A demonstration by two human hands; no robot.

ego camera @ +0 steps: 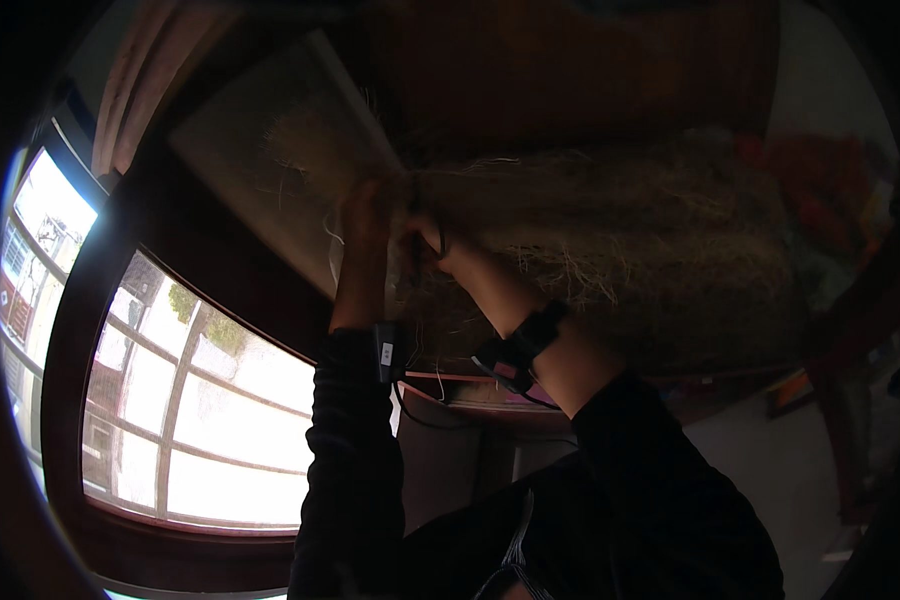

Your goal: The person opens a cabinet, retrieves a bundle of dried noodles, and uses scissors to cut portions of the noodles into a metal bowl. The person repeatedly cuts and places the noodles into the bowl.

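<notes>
Both hands meet near the picture's middle, in dim light. My left hand (pixel 366 206) is at a bundle of pale fibres (pixel 315 146) that fans out over a flat board (pixel 247 142); its fingers are blurred and dark. Just right of it is my right hand (pixel 429 240), bent inward, with a thin dark loop (pixel 442 236) beside it. Whether the right hand holds anything is too dark to tell. Right of both hands, a wide layer of loose, stringy fibres (pixel 592 266) spreads over the work surface.
Barred windows (pixel 225 405) let in glare on the left. Red cloth-like material (pixel 825 176) lies beyond the fibres at the right. A reddish edge (pixel 480 407) of the table runs before my body. Black bands with boxes and cables (pixel 517 349) sit on my forearms.
</notes>
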